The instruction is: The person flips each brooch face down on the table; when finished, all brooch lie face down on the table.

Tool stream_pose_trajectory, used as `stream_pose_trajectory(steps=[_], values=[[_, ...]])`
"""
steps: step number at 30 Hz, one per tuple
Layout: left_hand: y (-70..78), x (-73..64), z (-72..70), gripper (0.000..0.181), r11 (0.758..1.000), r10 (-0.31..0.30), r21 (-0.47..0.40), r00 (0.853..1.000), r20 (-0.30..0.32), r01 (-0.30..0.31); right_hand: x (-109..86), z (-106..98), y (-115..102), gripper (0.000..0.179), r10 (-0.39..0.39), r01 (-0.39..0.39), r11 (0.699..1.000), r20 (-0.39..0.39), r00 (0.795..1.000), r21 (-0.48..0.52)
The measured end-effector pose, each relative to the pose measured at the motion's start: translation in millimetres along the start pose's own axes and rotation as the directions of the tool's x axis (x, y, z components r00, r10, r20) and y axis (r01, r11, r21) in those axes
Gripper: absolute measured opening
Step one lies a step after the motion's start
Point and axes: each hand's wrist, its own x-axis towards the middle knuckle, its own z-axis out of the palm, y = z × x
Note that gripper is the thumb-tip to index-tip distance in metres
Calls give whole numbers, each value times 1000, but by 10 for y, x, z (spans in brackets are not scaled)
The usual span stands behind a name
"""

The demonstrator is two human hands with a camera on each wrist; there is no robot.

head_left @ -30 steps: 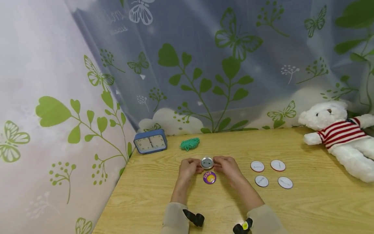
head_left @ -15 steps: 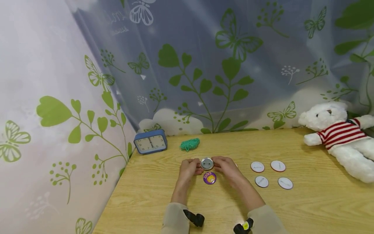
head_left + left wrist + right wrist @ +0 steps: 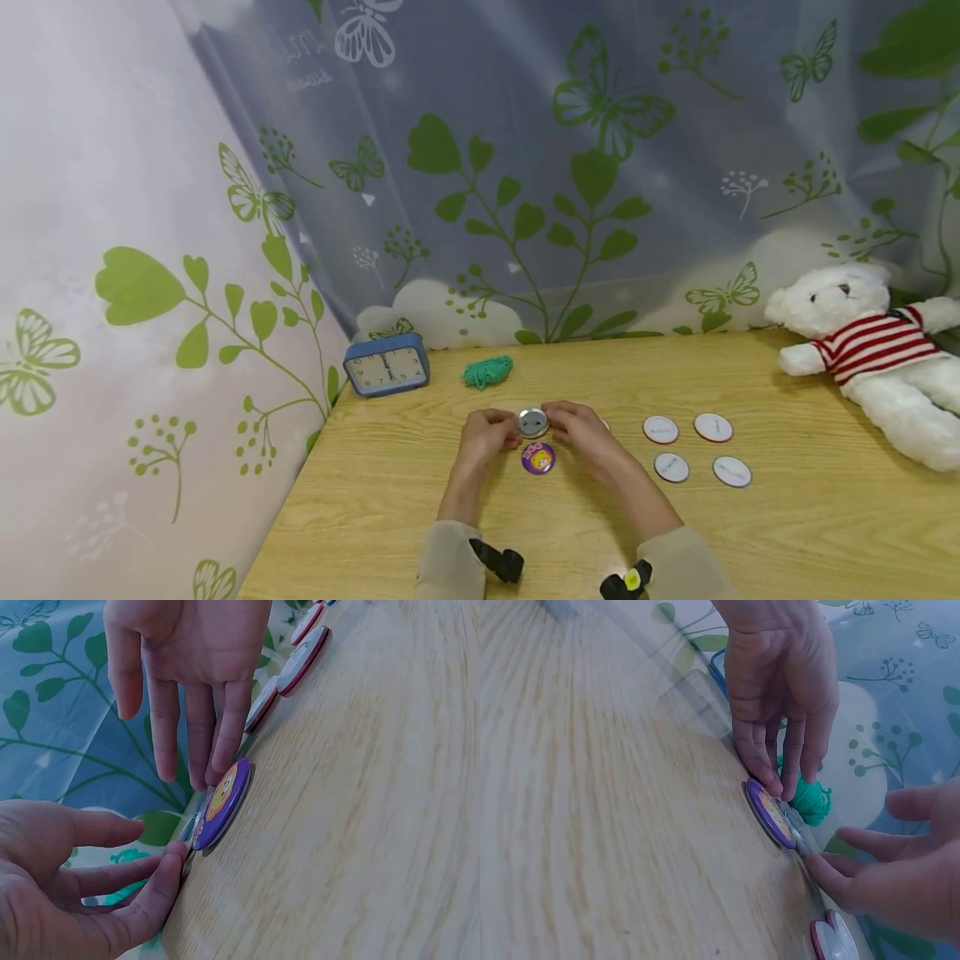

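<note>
A round silver-backed pin badge (image 3: 532,422) lies back side up between the two hands in the head view. My left hand (image 3: 489,437) is at its left rim, fingertips right at the edge. At the opposite rim are the fingertips of my right hand (image 3: 585,433), its fingers fairly straight. Just in front of it lies a purple pin badge (image 3: 537,458) with a yellow cartoon face, picture side up. The left wrist view shows this purple badge (image 3: 223,804) hiding most of the silver-backed one. From the right wrist, the purple badge (image 3: 769,814) appears edge-on, between both hands.
Several white-backed badges (image 3: 671,467) lie right of the hands, one partly hidden behind the right hand. A green yarn bundle (image 3: 487,372) and blue clock (image 3: 387,365) stand behind. A white teddy bear (image 3: 892,350) lies at the right of the wooden table (image 3: 360,500).
The silver-backed badge has tipped a little flatter between the fingertips. The right hand has shifted slightly left, uncovering the edge of a badge behind it.
</note>
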Motion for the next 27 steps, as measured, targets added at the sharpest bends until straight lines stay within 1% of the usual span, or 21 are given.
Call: stream_pose_trajectory(steps=[3,8,11,13,16,19,24,27], values=[[5,-20,2,27,1000,8,-5,1000,19,-8,-31,-6,-2,47,-6,5,999,-9,1000,-36],[31,-42,2,29,1000,23,-17,999,34,-22,-72,-35,-7,49,-54,54,993,1,999,-108],[81,-70,-2,32,1000,27,-13,999,31,-27,-92,-52,-21,51,-65,66,991,10,998,-113],[125,-96,-12,34,999,44,-2,998,35,-44,-110,-57,-37,52,-70,71,991,12,997,-111],[191,-147,-42,35,997,71,35,996,51,-73,-141,-50,-63,53,-85,86,989,12,996,-118],[220,-207,-91,35,991,91,95,994,67,-97,-176,-26,-77,53,-92,92,985,8,996,-145],[178,-309,-161,32,982,72,169,994,77,-84,-229,-1,-34,50,-95,95,972,7,995,-215],[136,-373,-171,30,974,72,206,993,94,-90,-284,-4,-2,48,-93,93,969,10,996,-231]])
